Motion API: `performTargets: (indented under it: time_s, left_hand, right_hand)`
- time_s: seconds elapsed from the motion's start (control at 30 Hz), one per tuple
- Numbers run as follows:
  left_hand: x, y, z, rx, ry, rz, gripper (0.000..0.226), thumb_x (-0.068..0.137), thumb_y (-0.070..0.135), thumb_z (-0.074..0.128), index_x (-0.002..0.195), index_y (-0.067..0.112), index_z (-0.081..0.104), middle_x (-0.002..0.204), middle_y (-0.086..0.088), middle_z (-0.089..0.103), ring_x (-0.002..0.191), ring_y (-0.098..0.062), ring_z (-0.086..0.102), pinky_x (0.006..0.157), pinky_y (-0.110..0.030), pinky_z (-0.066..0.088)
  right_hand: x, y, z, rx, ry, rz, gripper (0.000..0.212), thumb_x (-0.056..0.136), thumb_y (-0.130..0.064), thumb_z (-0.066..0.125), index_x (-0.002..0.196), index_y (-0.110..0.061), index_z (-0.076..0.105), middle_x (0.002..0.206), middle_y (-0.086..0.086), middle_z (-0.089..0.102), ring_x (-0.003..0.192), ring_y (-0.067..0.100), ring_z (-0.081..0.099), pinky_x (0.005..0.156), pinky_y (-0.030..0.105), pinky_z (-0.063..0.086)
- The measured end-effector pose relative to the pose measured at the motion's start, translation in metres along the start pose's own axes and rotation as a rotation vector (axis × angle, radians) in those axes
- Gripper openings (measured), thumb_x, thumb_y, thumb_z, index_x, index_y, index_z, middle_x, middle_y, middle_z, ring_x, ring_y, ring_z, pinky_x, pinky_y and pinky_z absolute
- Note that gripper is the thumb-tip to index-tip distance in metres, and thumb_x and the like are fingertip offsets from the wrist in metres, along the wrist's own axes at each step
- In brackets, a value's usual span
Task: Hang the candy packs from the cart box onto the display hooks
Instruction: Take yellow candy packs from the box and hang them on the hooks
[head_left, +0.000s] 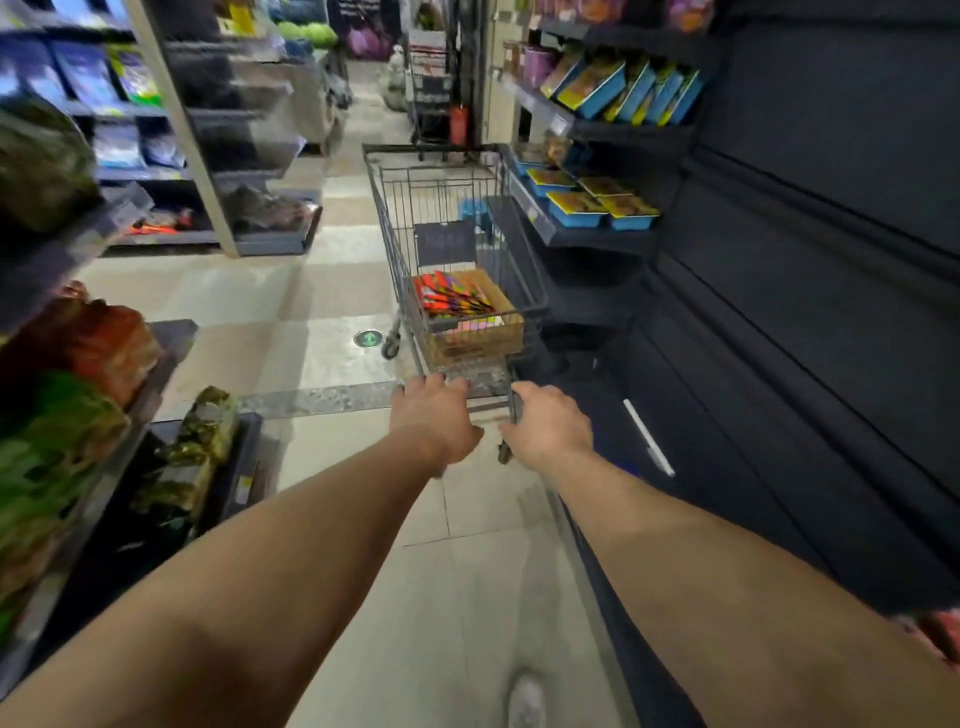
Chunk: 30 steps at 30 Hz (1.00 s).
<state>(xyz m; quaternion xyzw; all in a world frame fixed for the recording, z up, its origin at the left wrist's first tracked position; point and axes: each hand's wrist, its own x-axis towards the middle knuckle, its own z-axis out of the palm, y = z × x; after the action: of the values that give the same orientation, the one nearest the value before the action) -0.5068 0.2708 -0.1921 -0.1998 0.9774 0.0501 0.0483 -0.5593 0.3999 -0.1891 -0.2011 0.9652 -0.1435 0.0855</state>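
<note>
A grey wire shopping cart (395, 218) stands in the aisle ahead of me. Inside it, at the near end, sits a brown cardboard box (498, 332) holding several bright red and multicoloured candy packs (453, 300). My left hand (435, 415) grips the cart handle on its left part, fingers curled over the bar. On the handle's right end, my right hand (549, 425) grips as well. Both arms are stretched out. No display hooks are recognisable in this blurred view.
Dark shelving (810, 270) runs along the right, with blue trays of goods (597, 205) further on. Shelves of packaged goods (78, 364) line the left. The tiled aisle floor (322, 291) leads to another cart-like rack (431, 93) far ahead. A shoe (525, 701) shows below.
</note>
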Motion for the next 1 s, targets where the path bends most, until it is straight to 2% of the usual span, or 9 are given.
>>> performTargets:
  time_s: [0.13,0.3,0.57,0.67,0.77,0.9,1.0]
  left_hand:
    - [0.071,-0.007,-0.01,-0.017,0.022,-0.075,0.068,0.089,0.059,0.057,0.146,0.026,0.042,0.148,-0.01,0.047,0.139,-0.032,0.038,0.113,-0.047,0.031]
    - [0.147,-0.014,-0.018,-0.079,0.066,-0.152,0.063,0.091,0.053,0.056,0.146,0.027,0.041,0.148,-0.006,0.047,0.138,-0.03,0.04,0.112,-0.044,0.033]
    - [0.251,-0.062,-0.015,-0.147,0.047,-0.239,0.062,0.092,0.053,0.056,0.146,0.026,0.041,0.15,-0.007,0.045,0.14,-0.03,0.039,0.113,-0.043,0.031]
    - [0.3,-0.085,-0.014,-0.133,0.027,-0.229,0.063,0.09,0.054,0.058,0.145,0.027,0.042,0.149,-0.007,0.046,0.139,-0.03,0.04,0.112,-0.043,0.032]
    - [0.354,-0.114,-0.015,-0.114,0.0,-0.186,0.064,0.089,0.056,0.057,0.144,0.026,0.043,0.145,-0.01,0.048,0.136,-0.032,0.041,0.111,-0.045,0.033]
    - [0.423,-0.157,-0.029,-0.056,-0.035,-0.101,0.066,0.089,0.054,0.058,0.147,0.027,0.041,0.147,-0.011,0.046,0.138,-0.033,0.04,0.112,-0.045,0.032]
    - [0.475,-0.184,-0.037,-0.007,-0.023,-0.062,0.058,0.09,0.051,0.057,0.14,0.025,0.046,0.145,-0.01,0.048,0.137,-0.032,0.041,0.112,-0.043,0.032]
  right_hand:
    - [0.081,-0.006,-0.013,-0.031,0.008,-0.083,0.049,0.094,-0.036,0.057,0.141,-0.03,0.045,0.138,0.006,0.051,0.128,0.029,0.047,0.097,0.04,0.042]
    - [0.172,-0.007,-0.032,-0.05,0.021,-0.138,0.05,0.095,-0.036,0.057,0.143,-0.028,0.045,0.139,0.005,0.051,0.127,0.028,0.048,0.1,0.041,0.042]
    - [0.291,-0.043,-0.004,-0.024,-0.095,-0.177,0.056,0.094,-0.038,0.06,0.146,-0.029,0.04,0.141,0.006,0.05,0.13,0.029,0.046,0.101,0.041,0.042]
    - [0.339,-0.06,0.004,0.001,-0.106,-0.157,0.057,0.094,-0.037,0.059,0.147,-0.031,0.038,0.14,0.005,0.05,0.129,0.029,0.047,0.096,0.039,0.045]
    - [0.389,-0.081,0.013,-0.003,-0.08,-0.128,0.047,0.095,-0.036,0.057,0.14,-0.027,0.046,0.131,0.007,0.055,0.119,0.031,0.053,0.09,0.037,0.048]
    - [0.453,-0.119,0.021,-0.024,-0.12,-0.022,0.045,0.095,-0.041,0.056,0.137,-0.025,0.048,0.13,0.007,0.057,0.117,0.031,0.055,0.095,0.037,0.049]
    - [0.493,-0.14,0.027,-0.01,-0.078,0.022,0.046,0.095,-0.043,0.057,0.137,-0.027,0.049,0.131,0.006,0.058,0.119,0.029,0.056,0.093,0.036,0.048]
